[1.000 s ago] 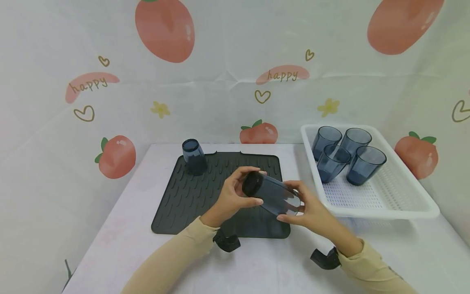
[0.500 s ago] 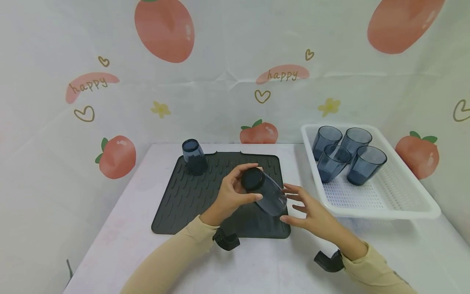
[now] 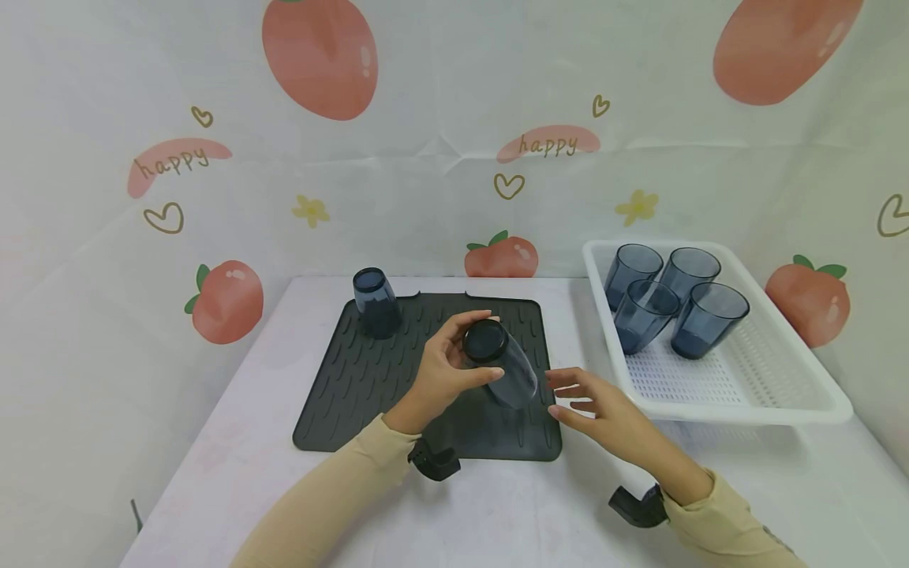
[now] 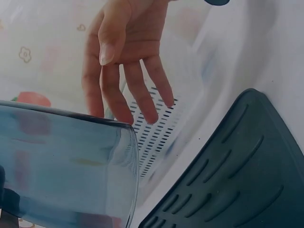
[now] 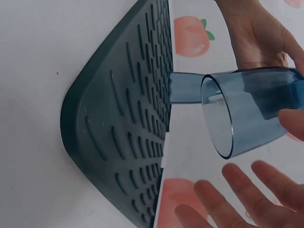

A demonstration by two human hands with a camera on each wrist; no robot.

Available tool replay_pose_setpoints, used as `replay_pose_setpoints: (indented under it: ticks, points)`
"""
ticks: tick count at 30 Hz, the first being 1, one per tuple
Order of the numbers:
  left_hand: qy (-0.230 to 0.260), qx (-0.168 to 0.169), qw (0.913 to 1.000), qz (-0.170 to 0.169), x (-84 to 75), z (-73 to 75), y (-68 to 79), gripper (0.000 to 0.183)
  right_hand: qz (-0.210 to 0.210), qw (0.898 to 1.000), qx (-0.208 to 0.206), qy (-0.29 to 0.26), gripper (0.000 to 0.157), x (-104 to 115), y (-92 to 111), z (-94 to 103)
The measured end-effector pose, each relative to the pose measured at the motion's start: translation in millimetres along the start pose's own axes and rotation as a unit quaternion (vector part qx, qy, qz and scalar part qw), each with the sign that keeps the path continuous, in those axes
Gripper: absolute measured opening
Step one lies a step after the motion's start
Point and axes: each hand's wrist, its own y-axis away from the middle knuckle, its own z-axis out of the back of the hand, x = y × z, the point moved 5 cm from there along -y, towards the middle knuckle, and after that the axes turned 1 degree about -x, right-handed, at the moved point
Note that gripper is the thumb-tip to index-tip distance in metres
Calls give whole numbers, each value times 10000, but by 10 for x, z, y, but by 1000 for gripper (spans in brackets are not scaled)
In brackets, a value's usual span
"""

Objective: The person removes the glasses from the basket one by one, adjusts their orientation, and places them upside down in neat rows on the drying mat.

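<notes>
My left hand (image 3: 454, 359) grips a blue-tinted drinking glass (image 3: 513, 379) near its thick dark base, thumb on one side and fingers behind. The glass is tilted, base up and mouth down to the right, above the dark drying mat (image 3: 398, 394). In the right wrist view its open rim (image 5: 217, 116) faces the camera's left. My right hand (image 3: 600, 414) is beside the mat's right edge, apart from the glass, with fingers spread and nothing in them. Another blue glass (image 3: 376, 304) stands upside down at the mat's back left corner.
A white perforated basket (image 3: 788, 414) stands at the right, with several blue glasses (image 3: 708, 319) upright in its left half. A patterned cloth hangs behind the white table (image 3: 497, 513). Both wrists carry black camera mounts.
My right hand has let go of the glass and drawn back slightly right. My left hand has turned the glass more upside down, its mouth swinging downward and left.
</notes>
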Motion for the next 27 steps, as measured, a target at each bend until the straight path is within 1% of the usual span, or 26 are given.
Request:
replay_pose_setpoints:
  ticks: [5, 13, 20, 27]
  points:
    - [-65, -111, 9999, 98, -16, 19, 0, 76, -48, 9999, 131, 12, 39, 22, -13, -2]
    - [-218, -147, 9995, 153, -42, 33, -3, 77, -78, 9998, 110, 114, 35, 27, -23, 0]
    - [-390, -217, 9988, 182, -34, 57, -3, 74, -197, 9996, 157, 150, 36, 4, -15, -5]
    - [-583, -269, 9978, 192, -11, 116, -12, 69, -187, 9996, 192, 111, 36, -72, -13, -33]
